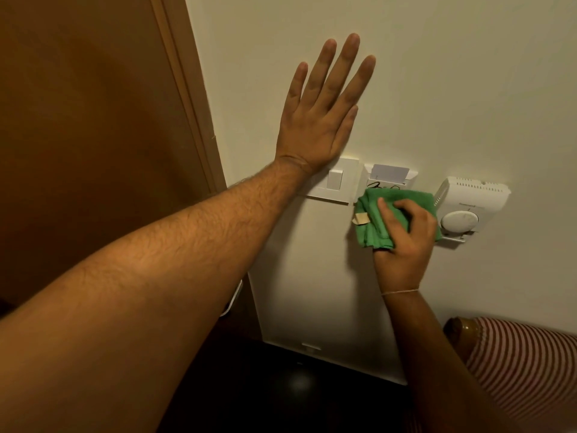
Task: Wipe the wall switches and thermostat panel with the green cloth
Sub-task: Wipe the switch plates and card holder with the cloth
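My left hand [324, 110] lies flat on the cream wall with its fingers straight and spread, just above a white wall switch [332, 181]. My right hand [406, 239] grips a folded green cloth [374, 220] and presses it against the lower part of a white key-card holder [388, 178], which has a card in its slot. The cloth's right edge reaches the white thermostat [468, 204] with its round dial. The holder's lower half is hidden by the cloth.
A brown wooden door [93, 104] with its frame stands at the left. A white panel [312, 292] runs down the wall below the switches. A red-and-white striped cushion [524, 367] is at the lower right. The floor is dark.
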The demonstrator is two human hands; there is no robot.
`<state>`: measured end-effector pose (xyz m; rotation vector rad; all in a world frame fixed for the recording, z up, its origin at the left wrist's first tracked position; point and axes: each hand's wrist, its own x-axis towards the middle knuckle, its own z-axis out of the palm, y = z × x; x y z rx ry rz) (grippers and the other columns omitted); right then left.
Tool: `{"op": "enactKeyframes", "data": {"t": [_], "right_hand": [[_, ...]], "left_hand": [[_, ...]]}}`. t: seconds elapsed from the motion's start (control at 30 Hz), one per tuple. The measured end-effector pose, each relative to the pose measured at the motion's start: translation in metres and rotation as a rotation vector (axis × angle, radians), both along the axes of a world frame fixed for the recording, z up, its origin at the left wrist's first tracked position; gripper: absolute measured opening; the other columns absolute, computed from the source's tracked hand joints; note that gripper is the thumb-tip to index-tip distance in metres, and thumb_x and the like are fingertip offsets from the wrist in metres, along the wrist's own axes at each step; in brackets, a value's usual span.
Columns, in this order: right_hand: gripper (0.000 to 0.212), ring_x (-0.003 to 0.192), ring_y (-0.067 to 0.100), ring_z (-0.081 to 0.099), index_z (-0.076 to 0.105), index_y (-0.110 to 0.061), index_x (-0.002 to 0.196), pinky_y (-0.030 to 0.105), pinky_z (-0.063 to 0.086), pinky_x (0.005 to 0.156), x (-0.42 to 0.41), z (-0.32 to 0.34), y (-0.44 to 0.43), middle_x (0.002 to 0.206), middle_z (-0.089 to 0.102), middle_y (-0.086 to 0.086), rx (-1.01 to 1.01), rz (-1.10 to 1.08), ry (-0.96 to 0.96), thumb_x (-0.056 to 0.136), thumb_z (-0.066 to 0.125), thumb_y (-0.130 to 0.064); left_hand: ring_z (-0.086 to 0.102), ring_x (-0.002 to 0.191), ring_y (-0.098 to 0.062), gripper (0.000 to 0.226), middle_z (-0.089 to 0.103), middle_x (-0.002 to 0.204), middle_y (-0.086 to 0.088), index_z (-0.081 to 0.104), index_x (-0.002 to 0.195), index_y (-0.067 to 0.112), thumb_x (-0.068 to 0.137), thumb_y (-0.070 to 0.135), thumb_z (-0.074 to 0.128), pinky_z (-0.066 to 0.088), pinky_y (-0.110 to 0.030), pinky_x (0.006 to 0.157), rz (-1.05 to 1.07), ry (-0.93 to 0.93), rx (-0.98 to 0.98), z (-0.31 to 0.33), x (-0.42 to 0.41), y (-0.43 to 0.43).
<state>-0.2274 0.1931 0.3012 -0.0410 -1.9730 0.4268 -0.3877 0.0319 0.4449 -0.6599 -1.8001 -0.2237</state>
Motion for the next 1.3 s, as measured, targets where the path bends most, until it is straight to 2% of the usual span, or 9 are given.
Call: {"op": "enactKeyframes", "data": {"t": [0.1,0.3,0.5,0.6,0.77,0.87,1.0,1.17,1.3], "right_hand": [[0.048,0.118,0.034,0.053,0.072,-0.01,0.135,0.037,0.048,0.1,-0.006,0.008,-0.011,0.124,0.063,0.019,-0.064,-0.01,0.051,0.089,0.084,-0.015],[0.047,0.107,0.043,0.067,0.076,-0.007,0.13,0.047,0.056,0.091,-0.015,0.001,-0.021,0.118,0.072,0.021,0.205,0.101,-0.057,0.086,0.089,-0.015],[0.047,0.114,0.038,0.057,0.071,-0.008,0.135,0.051,0.055,0.093,0.0,-0.009,0.009,0.124,0.063,0.02,0.018,0.002,-0.008,0.09,0.083,-0.016],[0.047,0.114,0.036,0.057,0.071,-0.009,0.135,0.045,0.054,0.095,-0.009,0.005,-0.009,0.122,0.065,0.019,-0.068,-0.012,0.057,0.09,0.084,-0.016],[0.044,0.111,0.035,0.058,0.075,-0.008,0.131,0.043,0.05,0.095,-0.024,0.014,-0.031,0.118,0.067,0.018,0.086,0.058,0.047,0.089,0.086,-0.013],[0.044,0.108,0.04,0.064,0.075,-0.007,0.131,0.047,0.054,0.093,-0.013,0.001,-0.014,0.118,0.069,0.02,0.168,0.08,-0.024,0.089,0.085,-0.016],[0.045,0.114,0.034,0.056,0.071,-0.008,0.136,0.045,0.053,0.094,0.001,-0.004,0.012,0.123,0.065,0.019,0.056,0.021,-0.028,0.093,0.079,-0.02],[0.046,0.116,0.032,0.055,0.072,-0.014,0.136,0.037,0.051,0.098,-0.016,0.019,-0.017,0.123,0.064,0.014,-0.073,-0.007,0.061,0.092,0.082,-0.017],[0.05,0.114,0.036,0.058,0.075,-0.013,0.133,0.042,0.05,0.096,-0.021,0.017,-0.034,0.122,0.068,0.017,0.073,0.044,-0.028,0.085,0.087,-0.01]], "left_hand": [[0.025,0.165,-0.039,0.065,0.032,0.177,-0.018,0.027,0.172,0.019,0.111,0.028,0.051,0.012,-0.056,0.137,0.01,0.002,0.006,-0.001,0.0,0.001],[0.029,0.164,-0.04,0.065,0.036,0.176,-0.02,0.029,0.171,0.018,0.111,0.026,0.051,0.018,-0.059,0.136,-0.007,0.003,0.008,0.0,0.001,0.001],[0.026,0.165,-0.039,0.068,0.032,0.177,-0.018,0.024,0.174,0.019,0.111,0.027,0.048,0.013,-0.057,0.137,-0.012,0.01,0.012,-0.002,-0.002,0.001],[0.022,0.168,-0.036,0.076,0.027,0.177,-0.017,0.011,0.176,0.021,0.111,0.027,0.05,0.01,-0.057,0.137,-0.023,0.021,0.02,-0.002,-0.003,0.002],[0.024,0.168,-0.038,0.065,0.027,0.177,-0.017,0.029,0.173,0.018,0.112,0.026,0.049,0.007,-0.055,0.137,-0.043,0.014,0.017,-0.004,-0.007,0.001],[0.016,0.171,-0.033,0.075,0.023,0.177,-0.015,0.017,0.178,0.019,0.111,0.028,0.049,0.004,-0.054,0.137,-0.023,0.022,0.024,-0.003,-0.006,0.002],[0.015,0.17,-0.032,0.078,0.019,0.177,-0.012,-0.005,0.171,0.028,0.112,0.029,0.046,0.009,-0.056,0.137,-0.027,0.015,-0.019,-0.003,-0.005,0.001],[0.024,0.166,-0.039,0.077,0.026,0.178,-0.015,0.006,0.175,0.022,0.111,0.026,0.05,0.008,-0.055,0.137,-0.029,0.019,-0.004,-0.004,-0.006,0.002],[0.023,0.166,-0.038,0.077,0.028,0.178,-0.016,0.008,0.175,0.022,0.111,0.026,0.051,0.008,-0.055,0.137,-0.019,0.017,0.0,-0.003,-0.004,0.001]]}}
